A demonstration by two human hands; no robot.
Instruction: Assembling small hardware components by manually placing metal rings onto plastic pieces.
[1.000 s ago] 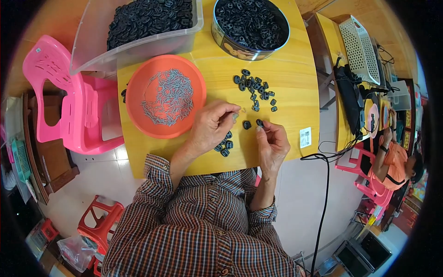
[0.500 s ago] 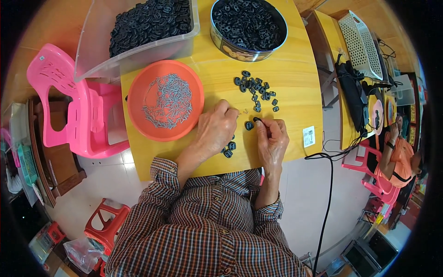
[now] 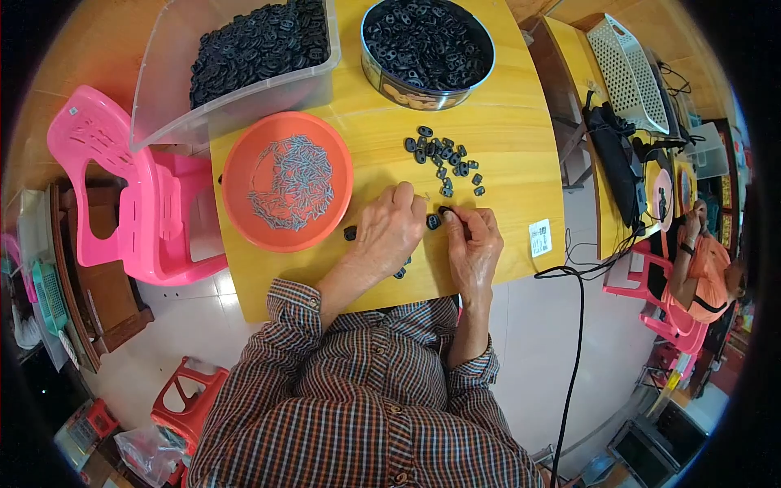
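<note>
My right hand (image 3: 474,244) pinches a small black oval plastic piece (image 3: 445,210) between thumb and fingers, just above the table. Touching or close beside it lies another black two-holed piece (image 3: 433,221). My left hand (image 3: 386,226) is closed with its fingers curled down, close to the left of those pieces; what its fingertips hold, if anything, is hidden. By its knuckles lie a few tiny screws (image 3: 427,197). One black piece (image 3: 350,233) sits left of my left hand, and a few more (image 3: 400,272) show partly under its wrist side.
An orange bowl (image 3: 236,220) of small grey screws stands left on the yellow table (image 3: 521,122). Behind are a clear bin (image 3: 228,106) and a round tin (image 3: 427,99), both full of black pieces. Loose pieces (image 3: 447,154) lie mid-table. A black cable (image 3: 579,342) hangs right; a person (image 3: 704,272) sits beyond.
My left hand has shifted right, toward the piece in my right hand, uncovering a black piece on its left. The right hand keeps its pinch. The whole view has shifted slightly.
</note>
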